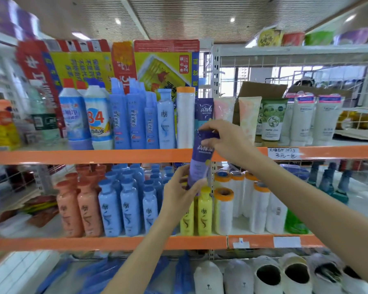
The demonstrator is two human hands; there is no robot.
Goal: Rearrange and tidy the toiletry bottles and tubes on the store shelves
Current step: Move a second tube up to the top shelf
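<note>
While both hands (left (180,187), right (225,139)) grip it, purple tube (200,160) stands upright.

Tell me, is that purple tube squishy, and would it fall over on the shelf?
Probably squishy: the purple tube looks like soft plastic with a flat crimped top. It's tall and narrow, so likely tippy. Both hands, left and right, hold it.

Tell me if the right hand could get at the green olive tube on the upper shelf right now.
Probably not yet: the right hand grips the top of the purple tube, which the left hand also holds. The green olive tube stands unblocked at the shelf front, so reaching is easy once freed.
</note>
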